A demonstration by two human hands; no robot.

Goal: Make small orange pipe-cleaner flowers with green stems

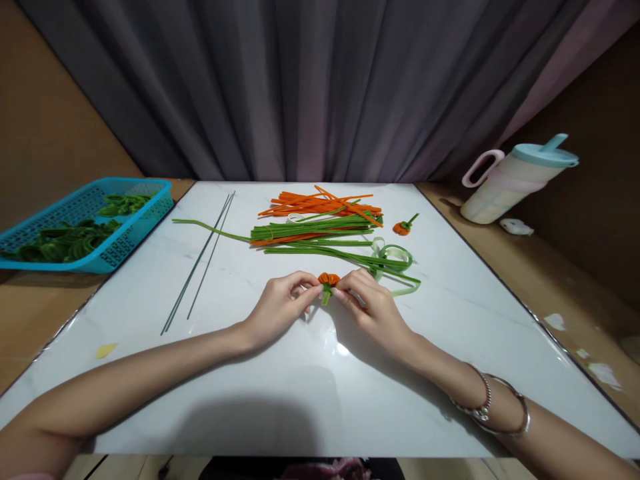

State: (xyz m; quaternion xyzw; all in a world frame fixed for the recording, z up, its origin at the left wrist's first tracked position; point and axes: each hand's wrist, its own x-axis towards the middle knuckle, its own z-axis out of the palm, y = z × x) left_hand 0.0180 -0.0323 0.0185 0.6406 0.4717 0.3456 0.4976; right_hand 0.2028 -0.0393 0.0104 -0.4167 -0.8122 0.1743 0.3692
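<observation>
Between my two hands is a small pumpkin of orange pipe cleaner (329,279) with a green stem pointing toward me. My left hand (286,301) pinches its left side near the green part with thumb and forefinger. From the right, my right hand (367,303) pinches the same spot, fingertips close to the green stem. A similar finished-looking orange pumpkin (401,229) with a green stem lies farther back on the right. Just beyond my hands lie green pipe cleaners (315,230) and orange pipe cleaners (320,203) in loose bundles.
Thin dark wires (200,260) lie at the left of the white tabletop (260,393). Green tape (397,255) sits behind my right hand. A blue basket (103,260) with green pieces stands left, a tumbler (517,183) right. A yellow scrap (106,350) lies front left.
</observation>
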